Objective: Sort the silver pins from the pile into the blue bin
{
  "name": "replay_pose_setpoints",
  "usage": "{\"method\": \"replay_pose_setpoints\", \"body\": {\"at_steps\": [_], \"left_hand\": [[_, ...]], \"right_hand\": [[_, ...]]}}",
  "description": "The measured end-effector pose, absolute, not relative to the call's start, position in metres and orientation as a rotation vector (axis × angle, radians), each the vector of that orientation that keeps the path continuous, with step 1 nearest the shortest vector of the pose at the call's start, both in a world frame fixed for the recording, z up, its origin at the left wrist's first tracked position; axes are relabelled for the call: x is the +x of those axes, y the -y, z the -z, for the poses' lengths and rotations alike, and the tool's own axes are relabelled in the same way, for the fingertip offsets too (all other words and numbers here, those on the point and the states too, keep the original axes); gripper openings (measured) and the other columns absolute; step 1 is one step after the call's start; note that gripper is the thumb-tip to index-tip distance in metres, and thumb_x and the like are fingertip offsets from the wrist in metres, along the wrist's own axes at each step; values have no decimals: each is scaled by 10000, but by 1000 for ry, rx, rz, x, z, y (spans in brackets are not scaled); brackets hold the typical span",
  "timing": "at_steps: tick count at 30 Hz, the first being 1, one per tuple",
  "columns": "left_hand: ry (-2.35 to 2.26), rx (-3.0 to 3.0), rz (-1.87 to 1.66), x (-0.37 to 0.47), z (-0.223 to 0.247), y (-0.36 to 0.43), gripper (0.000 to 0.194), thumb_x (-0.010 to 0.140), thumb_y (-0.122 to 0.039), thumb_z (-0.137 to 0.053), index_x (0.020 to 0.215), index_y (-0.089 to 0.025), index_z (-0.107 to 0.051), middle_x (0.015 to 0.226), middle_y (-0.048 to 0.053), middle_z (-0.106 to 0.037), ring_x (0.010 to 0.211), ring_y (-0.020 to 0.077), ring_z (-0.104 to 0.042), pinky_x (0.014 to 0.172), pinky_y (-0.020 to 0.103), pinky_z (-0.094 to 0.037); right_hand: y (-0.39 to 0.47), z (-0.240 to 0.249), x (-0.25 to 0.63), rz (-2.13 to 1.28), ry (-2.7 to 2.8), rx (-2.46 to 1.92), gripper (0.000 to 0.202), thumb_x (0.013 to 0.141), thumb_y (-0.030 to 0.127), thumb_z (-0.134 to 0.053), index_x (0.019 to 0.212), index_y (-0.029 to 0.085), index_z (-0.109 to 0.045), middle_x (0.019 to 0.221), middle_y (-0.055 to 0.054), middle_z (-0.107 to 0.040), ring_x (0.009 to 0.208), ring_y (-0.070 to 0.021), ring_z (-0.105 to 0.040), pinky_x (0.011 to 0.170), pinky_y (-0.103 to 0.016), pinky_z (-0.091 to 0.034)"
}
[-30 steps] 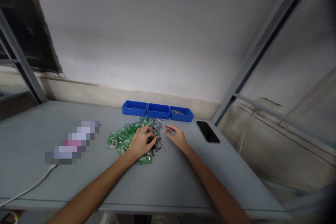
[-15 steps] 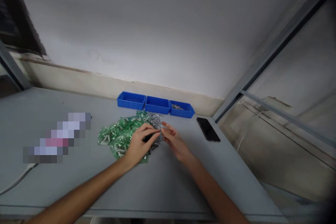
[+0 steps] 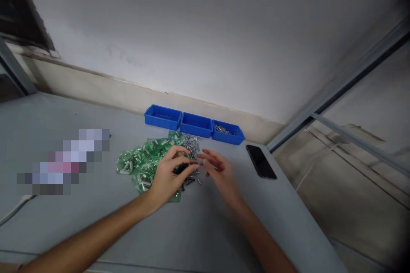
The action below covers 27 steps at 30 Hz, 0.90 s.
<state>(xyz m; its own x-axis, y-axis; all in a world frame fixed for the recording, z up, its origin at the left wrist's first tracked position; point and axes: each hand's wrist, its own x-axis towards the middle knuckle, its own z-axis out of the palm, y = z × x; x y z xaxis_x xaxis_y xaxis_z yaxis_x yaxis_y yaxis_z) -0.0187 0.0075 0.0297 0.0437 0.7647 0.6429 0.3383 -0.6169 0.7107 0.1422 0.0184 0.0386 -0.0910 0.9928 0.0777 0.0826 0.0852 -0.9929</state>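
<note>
My left hand [image 3: 169, 172] is over the right side of a heap of green plastic bags [image 3: 141, 160] holding small metal parts. Its thumb and index finger are pinched; whatever sits between the tips is too small to name. Close by, fingertips almost meeting the left ones, my right hand [image 3: 221, 175] is curled with thumb and index finger drawn together; what they hold cannot be made out. Beneath and behind the fingers lies a loose pile of thin silver metal pins or screws [image 3: 191, 141], partly hidden by both hands.
Three blue bins stand in a row by the wall: a left bin [image 3: 162, 124], a middle bin [image 3: 196, 131], and a right bin [image 3: 229, 137] with metal pieces inside. A black phone [image 3: 261, 162] lies on the grey table [image 3: 179, 230] to the right. A blurred-out object and cable are left.
The right hand's fingers have loosened slightly and shifted beside the left fingertips. My left hand keeps its pinch. The whole view has tilted a little.
</note>
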Motion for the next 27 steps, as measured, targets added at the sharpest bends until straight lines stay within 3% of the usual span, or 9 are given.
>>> {"method": "replay_pose_setpoints", "body": {"at_steps": [3, 10, 15, 21, 27], "left_hand": [[-1127, 2111, -1566, -21, -26, -10, 148, 764, -290, -648, 688, -164, -645, 940, 62, -552, 842, 172, -557, 758, 310, -469], [-1168, 2481, -1380, -21, -12, -14, 97, 774, -259, -627, 732, -183, -672, 957, 67, -574, 861, 195, -552, 751, 337, -450], [-1207, 2414, -1343, -19, -9, -15, 92, 777, -274, -627, 761, -197, -675, 949, 57, -563, 876, 190, -547, 765, 327, -455], [-1206, 2143, -1560, -21, -13, -20, 103, 793, -277, -608, 771, -182, -641, 923, 47, -522, 865, 166, -550, 793, 300, -466], [-1112, 2142, -1664, -25, -19, -19, 92, 811, -222, -578, 735, -170, -578, 946, 52, -501, 884, 163, -533, 802, 304, -458]], "right_hand": [[-18, -40, 147, -1013, 1486, -1148, 249, 753, 366, -619, 962, 243, -673, 1053, -54, -647, 814, -159, -607, 583, -240, -466], [-13, -38, 140, -953, 1725, -1039, 91, 714, 304, -649, 729, 238, -710, 982, -47, -639, 847, -171, -611, 597, -250, -500], [-19, -30, 138, -885, 1623, -1103, 158, 727, 340, -627, 682, 202, -690, 940, -60, -644, 871, -189, -599, 585, -238, -481], [-23, -22, 136, -929, 1423, -1197, 307, 709, 451, -610, 735, 150, -668, 826, -70, -636, 687, -169, -580, 463, -214, -421], [-9, -18, 120, -1000, 1629, -1032, 219, 710, 366, -638, 613, 170, -634, 819, -45, -601, 741, -158, -572, 526, -215, -451]]}}
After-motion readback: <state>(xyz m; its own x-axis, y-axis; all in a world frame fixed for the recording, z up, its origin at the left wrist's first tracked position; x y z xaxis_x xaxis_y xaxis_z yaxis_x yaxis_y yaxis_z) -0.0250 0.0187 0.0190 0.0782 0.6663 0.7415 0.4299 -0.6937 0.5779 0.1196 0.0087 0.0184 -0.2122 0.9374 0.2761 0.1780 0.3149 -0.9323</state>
